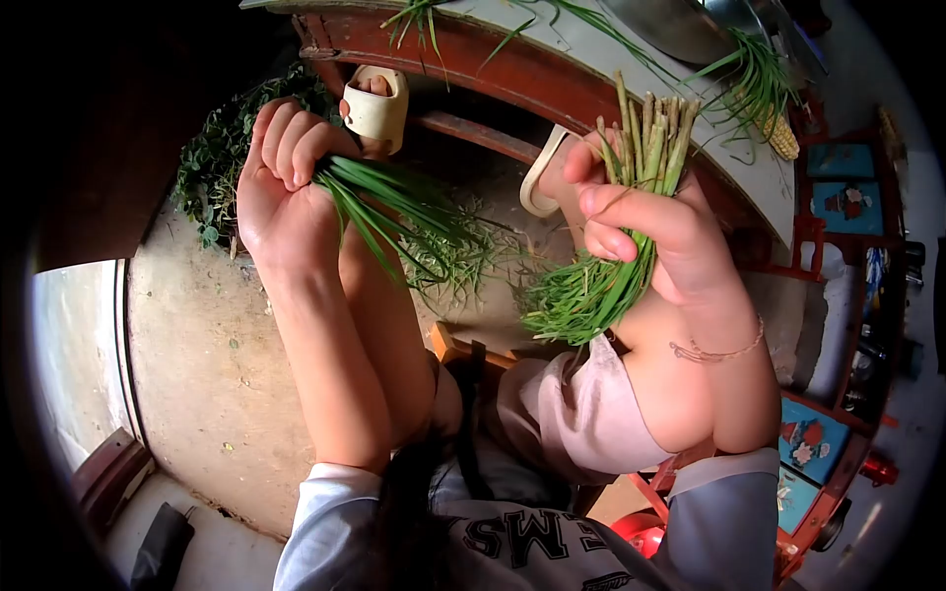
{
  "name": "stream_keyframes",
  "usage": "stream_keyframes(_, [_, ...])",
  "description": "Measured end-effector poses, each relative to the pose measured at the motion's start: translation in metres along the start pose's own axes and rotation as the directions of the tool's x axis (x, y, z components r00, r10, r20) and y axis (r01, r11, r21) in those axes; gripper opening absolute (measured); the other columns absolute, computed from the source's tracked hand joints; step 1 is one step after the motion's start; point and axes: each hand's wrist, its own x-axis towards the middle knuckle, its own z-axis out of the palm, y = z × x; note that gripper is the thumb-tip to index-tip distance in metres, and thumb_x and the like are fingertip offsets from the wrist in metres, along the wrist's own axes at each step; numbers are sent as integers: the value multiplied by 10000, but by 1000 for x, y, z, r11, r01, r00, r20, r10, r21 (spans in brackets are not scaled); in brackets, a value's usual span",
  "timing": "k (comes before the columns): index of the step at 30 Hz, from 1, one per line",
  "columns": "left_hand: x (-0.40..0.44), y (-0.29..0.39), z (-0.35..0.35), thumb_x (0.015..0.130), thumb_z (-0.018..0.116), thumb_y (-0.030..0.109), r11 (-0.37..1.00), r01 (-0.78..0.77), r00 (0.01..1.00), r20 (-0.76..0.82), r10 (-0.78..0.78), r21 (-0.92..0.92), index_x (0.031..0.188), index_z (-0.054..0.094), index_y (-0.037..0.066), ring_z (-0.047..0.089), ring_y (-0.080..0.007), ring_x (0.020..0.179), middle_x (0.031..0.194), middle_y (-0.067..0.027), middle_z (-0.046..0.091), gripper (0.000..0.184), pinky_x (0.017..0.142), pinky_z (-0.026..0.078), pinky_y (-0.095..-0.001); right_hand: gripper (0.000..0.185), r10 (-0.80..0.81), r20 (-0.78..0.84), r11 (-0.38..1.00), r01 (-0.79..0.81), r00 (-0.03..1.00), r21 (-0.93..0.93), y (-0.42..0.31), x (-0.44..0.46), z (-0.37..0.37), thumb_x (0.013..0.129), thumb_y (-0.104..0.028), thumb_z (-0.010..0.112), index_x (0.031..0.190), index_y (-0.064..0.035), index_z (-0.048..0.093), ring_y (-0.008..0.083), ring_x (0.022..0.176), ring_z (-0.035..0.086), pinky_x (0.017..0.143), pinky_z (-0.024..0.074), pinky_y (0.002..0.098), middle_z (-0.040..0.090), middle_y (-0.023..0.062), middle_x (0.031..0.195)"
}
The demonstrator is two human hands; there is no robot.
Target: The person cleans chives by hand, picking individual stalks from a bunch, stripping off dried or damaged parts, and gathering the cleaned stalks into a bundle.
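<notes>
My left hand [286,177] is closed around a small bunch of long green chives [394,202], whose leaves hang out to the right over my leg. On the other side, my right hand [650,222] grips a thicker bunch of chives [645,148]. Its pale, brownish stalk ends point up and its thin green ends hang down above my knee. The two hands are apart, each holding its own bunch.
A white-topped table [759,182] carries a metal bowl [675,30], corn [781,136] and loose chives [754,84]. Leafy greens [212,177] lie on the floor at left, with green scraps [468,261] between my legs. A red rack [813,246] stands at right.
</notes>
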Motion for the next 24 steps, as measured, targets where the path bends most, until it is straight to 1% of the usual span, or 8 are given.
stream_keyframes(3, [0, -3, 2, 865, 350, 142, 1000, -5, 1000, -2, 5, -5, 557, 303, 103, 181, -84, 388, 447, 35, 188, 314, 376, 210, -206, 139, -19, 54, 1000, 20, 998, -20, 6, 3, -2, 677, -14, 570, 809, 10, 537, 69, 444, 413, 425, 332, 208, 506, 34, 620])
stream_keyframes(6, [-2, -15, 9, 825, 460, 221, 877, -87, 996, 65, 64, 473, 640, 390, 109, 160, -61, 384, 456, 64, 147, 227, 371, 180, -202, 161, -34, 48, 999, 35, 998, -19, 5, 1, 5, 656, -1, 574, 810, 16, 533, 69, 457, 425, 433, 342, 205, 489, 25, 607])
stream_keyframes(9, [-6, -43, 11, 799, 498, 201, 387, -169, 967, 77, 243, 906, 628, 444, 102, 174, -36, 376, 450, 70, 208, 205, 363, 151, -199, 197, -39, 70, 999, 39, 997, 11, 4, -1, 7, 629, 25, 577, 821, 16, 529, 72, 481, 440, 440, 355, 204, 481, 13, 629])
stream_keyframes(11, [-7, -60, 8, 751, 577, 136, 194, -179, 956, 124, 265, 965, 723, 565, 34, 276, -15, 391, 472, 70, 353, 107, 369, 191, -174, 276, -72, 59, 992, 77, 996, -99, 4, -3, 11, 607, 27, 526, 876, -13, 476, 66, 468, 357, 455, 311, 223, 395, -1, 692])
stream_keyframes(13, [-9, -71, 3, 724, 614, 79, 0, -157, 978, 156, 140, 988, 776, 581, 10, 339, -4, 432, 512, 68, 411, 93, 398, 244, -151, 263, -61, 73, 997, 63, 995, -32, 7, -3, 6, 601, 55, 593, 851, -6, 541, 73, 588, 481, 501, 394, 205, 509, 5, 727])
stream_keyframes(17, [-8, -87, -7, 689, 643, 17, -71, -125, 992, 125, 3, 990, 735, 570, -19, 366, -6, 488, 516, 74, 394, 93, 442, 295, -141, 259, -186, -36, 970, 178, 982, -164, 10, -5, 9, 615, 55, 589, 860, -15, 550, 89, 756, 505, 688, 407, 217, 537, 10, 764])
stream_keyframes(19, [-10, -91, -6, 696, 641, 24, -163, -124, 992, 125, -10, 979, 723, 562, -32, 382, -7, 492, 517, 65, 414, 101, 445, 307, -141, 254, -200, 133, 975, 210, 971, -68, 6, -4, 12, 619, 62, 578, 860, -14, 551, 90, 771, 502, 701, 403, 218, 535, 7, 761])
stream_keyframes(24, [-9, -92, -6, 727, 615, 24, -15, -113, 993, 114, 15, 993, 718, 567, -39, 499, -36, 533, 574, -6, 542, 79, 489, 389, -154, 306, -149, 143, 985, 159, 978, -61, 6, -4, 4, 696, 18, 524, 989, -7, 441, 90, 538, 413, 507, 348, 223, 538, 90, 861])
